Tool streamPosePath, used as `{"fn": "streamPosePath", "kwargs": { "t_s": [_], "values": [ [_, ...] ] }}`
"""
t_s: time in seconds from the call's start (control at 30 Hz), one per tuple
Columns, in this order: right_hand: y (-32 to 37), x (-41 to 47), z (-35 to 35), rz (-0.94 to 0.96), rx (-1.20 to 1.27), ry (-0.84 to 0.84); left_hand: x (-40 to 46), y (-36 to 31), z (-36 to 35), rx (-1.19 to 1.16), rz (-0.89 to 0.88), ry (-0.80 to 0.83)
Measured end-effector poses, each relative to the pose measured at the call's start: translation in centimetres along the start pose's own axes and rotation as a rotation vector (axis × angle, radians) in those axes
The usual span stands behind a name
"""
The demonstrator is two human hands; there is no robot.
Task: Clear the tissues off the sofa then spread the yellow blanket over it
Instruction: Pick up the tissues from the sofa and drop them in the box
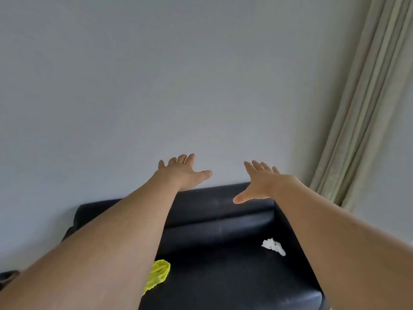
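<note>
**Both hands raised empty above the sofa, tissue and blanket lying on the seat**

The black sofa [223, 220] stands against the pale wall [156, 74], its long axis running from lower left to upper right across the view, with the backrest toward the wall. Its left end is hidden behind the left forearm, and the near edge of the seat is cut off by the bottom of the frame.

A crumpled white tissue [273, 246] lies on the right part of the seat, close to the right forearm; it is stretched slightly, its long axis slanting from upper left down to lower right. The yellow blanket [157, 275] sits bunched on the left part of the seat, well apart from the tissue. Only a small lump of it shows, reaching from upper right down to lower left, and the rest is hidden behind the left forearm, so its full extent cannot be made out.

The left hand [185, 172] is stretched out in front of the wall above the backrest, fingers straight and spread, holding nothing. The right hand [261, 181] is likewise spread flat and empty, thumb pointing down toward the backrest.

A pale curtain [362, 108] hangs at the right. A dark object at the lower left edge is too cut off to identify.
</note>
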State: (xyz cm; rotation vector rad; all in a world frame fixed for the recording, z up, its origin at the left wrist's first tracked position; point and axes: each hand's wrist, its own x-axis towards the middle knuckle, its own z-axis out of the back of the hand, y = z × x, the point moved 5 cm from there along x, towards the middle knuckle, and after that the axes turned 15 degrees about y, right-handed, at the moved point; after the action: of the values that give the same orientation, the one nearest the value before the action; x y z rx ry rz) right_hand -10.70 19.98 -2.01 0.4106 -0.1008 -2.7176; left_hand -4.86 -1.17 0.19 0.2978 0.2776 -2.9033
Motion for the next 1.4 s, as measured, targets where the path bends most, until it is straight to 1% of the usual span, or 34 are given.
{"fn": "streamPosePath", "kwargs": {
  "t_s": [0.13, 0.3, 0.43, 0.57, 0.6, 0.73, 0.83, 0.97, 1.13, 1.23, 1.3, 1.4],
  "values": [
    [-6.0, 0.0, -1.2, -0.073, 0.007, 0.018, 2.8, -5.5, -2.5, 0.041, -0.066, 0.046],
    [-13.1, 1.0, -3.6, -0.124, 0.04, 0.089, 7.4, -12.2, -6.6, 0.013, -0.136, 0.08],
    [-16.5, 5.1, -6.5, -0.092, 0.035, 0.126, 10.6, -14.2, -10.2, 0.008, -0.145, 0.134],
    [-18.5, 10.5, -9.5, -0.067, 0.047, 0.208, 15.4, -14.0, -13.4, 0.004, -0.11, 0.218],
    [-18.9, 11.3, -10.0, -0.066, 0.056, 0.206, 16.4, -13.9, -13.8, 0.007, -0.1, 0.224],
    [-22.2, 15.3, -12.2, -0.116, 0.109, 0.239, 22.2, -14.5, -16.0, -0.001, -0.128, 0.271],
    [-25.3, 17.8, -13.4, -0.184, 0.143, 0.296, 26.8, -16.8, -17.4, 0.001, -0.166, 0.328],
    [-30.3, 20.8, -14.0, -0.238, 0.198, 0.326, 32.0, -21.3, -19.2, -0.04, -0.212, 0.384],
    [-36.3, 24.9, -14.8, -0.264, 0.257, 0.37, 37.7, -24.9, -22.8, -0.027, -0.209, 0.474],
    [-39.5, 29.3, -14.9, -0.219, 0.283, 0.392, 41.6, -26.5, -24.3, -0.065, -0.146, 0.523],
    [-41.1, 32.0, -15.2, -0.177, 0.291, 0.404, 44.0, -27.4, -25.0, -0.05, -0.112, 0.549],
    [-43.1, 35.5, -16.0, -0.137, 0.319, 0.436, 47.3, -28.7, -24.8, -0.066, -0.071, 0.539]
  ]
}}
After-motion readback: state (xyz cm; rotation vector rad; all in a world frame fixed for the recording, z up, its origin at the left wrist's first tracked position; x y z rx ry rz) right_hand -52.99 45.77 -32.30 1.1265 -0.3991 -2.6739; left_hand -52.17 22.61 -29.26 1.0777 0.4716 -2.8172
